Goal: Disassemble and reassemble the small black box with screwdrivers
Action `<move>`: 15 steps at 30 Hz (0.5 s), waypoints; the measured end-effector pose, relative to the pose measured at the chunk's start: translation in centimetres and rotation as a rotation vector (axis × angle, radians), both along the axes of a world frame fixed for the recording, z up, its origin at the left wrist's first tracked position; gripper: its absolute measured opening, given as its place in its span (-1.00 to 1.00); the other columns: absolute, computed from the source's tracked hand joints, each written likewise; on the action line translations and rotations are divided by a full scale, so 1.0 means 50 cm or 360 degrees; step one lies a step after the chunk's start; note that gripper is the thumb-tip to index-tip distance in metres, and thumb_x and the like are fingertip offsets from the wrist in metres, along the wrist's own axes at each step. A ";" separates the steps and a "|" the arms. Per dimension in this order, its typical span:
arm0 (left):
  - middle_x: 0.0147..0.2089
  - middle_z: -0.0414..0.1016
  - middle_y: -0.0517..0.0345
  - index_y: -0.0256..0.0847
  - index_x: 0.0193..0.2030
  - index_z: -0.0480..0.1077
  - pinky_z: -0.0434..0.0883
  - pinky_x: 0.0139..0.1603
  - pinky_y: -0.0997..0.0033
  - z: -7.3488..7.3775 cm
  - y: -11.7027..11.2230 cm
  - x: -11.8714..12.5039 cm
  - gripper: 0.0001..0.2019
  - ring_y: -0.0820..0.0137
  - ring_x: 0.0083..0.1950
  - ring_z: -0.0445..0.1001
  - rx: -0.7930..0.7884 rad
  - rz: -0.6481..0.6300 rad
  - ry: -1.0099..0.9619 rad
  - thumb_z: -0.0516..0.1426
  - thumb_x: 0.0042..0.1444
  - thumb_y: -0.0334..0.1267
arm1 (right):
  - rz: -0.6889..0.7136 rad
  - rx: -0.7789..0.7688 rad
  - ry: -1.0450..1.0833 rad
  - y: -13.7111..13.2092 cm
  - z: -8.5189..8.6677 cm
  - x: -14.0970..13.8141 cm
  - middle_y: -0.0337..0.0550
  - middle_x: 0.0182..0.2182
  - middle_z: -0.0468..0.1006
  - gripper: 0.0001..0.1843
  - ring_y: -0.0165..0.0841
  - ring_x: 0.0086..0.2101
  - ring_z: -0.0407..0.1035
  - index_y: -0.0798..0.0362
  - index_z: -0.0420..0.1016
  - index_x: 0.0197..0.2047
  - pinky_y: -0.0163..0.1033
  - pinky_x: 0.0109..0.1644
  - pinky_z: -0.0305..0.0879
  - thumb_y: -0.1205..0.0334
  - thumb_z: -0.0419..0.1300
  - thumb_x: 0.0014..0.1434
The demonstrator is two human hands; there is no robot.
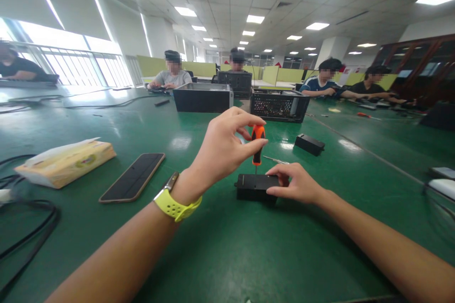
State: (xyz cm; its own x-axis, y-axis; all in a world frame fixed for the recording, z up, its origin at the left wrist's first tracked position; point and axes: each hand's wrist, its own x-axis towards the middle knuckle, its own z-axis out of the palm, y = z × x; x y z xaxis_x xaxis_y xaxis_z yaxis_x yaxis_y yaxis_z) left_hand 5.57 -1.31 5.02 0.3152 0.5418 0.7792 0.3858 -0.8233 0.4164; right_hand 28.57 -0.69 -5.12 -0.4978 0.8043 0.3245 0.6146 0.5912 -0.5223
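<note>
An orange and black screwdriver (258, 144) stands upright, its thin shaft pointing down onto the top of a black rectangular box (254, 187) on the green table. My left hand (229, 142), with a yellow watch strap on its wrist, grips the handle between thumb and fingers from the left. At the box's right end, my right hand (296, 182) pinches the box with thumb and fingers. The tip of the screwdriver meets the box's upper face; what lies under it is too small to make out. Just behind the right hand lies a thin metal tool (276, 160).
A second black box (309, 144) lies at the right behind my hands. To the left are a phone (133, 177), a tissue pack (67, 162) and black cables (31, 232). Farther back stand computer cases (202, 99), with several people seated around the green table (213, 255).
</note>
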 end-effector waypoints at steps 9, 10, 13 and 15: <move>-0.28 0.56 0.19 -0.20 -0.18 0.50 0.38 -0.38 0.52 0.005 0.000 -0.004 -0.77 0.46 -0.32 0.46 -0.0102 0.0028 0.0089 0.18 -0.03 -0.40 | 0.0015 0.0011 -0.0004 0.000 -0.001 0.002 -0.28 -0.59 0.41 -0.56 -0.43 -0.56 0.28 0.13 0.56 -0.18 -0.33 -0.45 0.20 -0.07 0.33 0.02; -0.29 0.56 0.20 -0.20 -0.18 0.50 0.37 -0.39 0.52 0.006 -0.001 -0.004 -0.76 0.46 -0.32 0.46 -0.0123 0.0011 0.0089 0.17 -0.03 -0.40 | 0.0017 0.0013 -0.0002 0.000 -0.001 0.002 -0.28 -0.59 0.41 -0.56 -0.43 -0.56 0.28 0.13 0.56 -0.18 -0.33 -0.45 0.20 -0.07 0.33 0.01; -0.25 0.56 0.18 -0.20 -0.16 0.49 0.37 -0.40 0.53 0.008 -0.002 -0.003 -0.74 0.45 -0.29 0.47 -0.0185 -0.0051 0.0082 0.15 -0.03 -0.42 | 0.0018 0.0008 -0.0001 0.000 -0.001 0.003 -0.26 -0.58 0.42 -0.56 -0.43 -0.56 0.29 0.13 0.56 -0.17 -0.33 -0.45 0.20 -0.06 0.33 0.02; -0.22 0.56 0.18 -0.21 -0.15 0.48 0.38 -0.39 0.53 0.008 -0.003 -0.002 -0.74 0.44 -0.26 0.48 -0.0209 -0.0082 0.0079 0.14 -0.02 -0.44 | 0.0016 0.0001 -0.0002 0.000 -0.002 0.003 -0.26 -0.57 0.43 -0.55 -0.42 -0.56 0.29 0.14 0.56 -0.17 -0.33 -0.45 0.20 -0.06 0.33 0.02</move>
State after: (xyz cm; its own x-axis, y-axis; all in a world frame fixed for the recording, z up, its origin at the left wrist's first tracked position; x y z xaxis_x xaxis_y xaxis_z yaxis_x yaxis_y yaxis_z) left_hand 5.48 -1.46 5.42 0.3812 0.6203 0.6855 0.3673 -0.7821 0.5034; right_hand 28.71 -0.68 -5.20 -0.5063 0.7992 0.3241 0.6095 0.5975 -0.5211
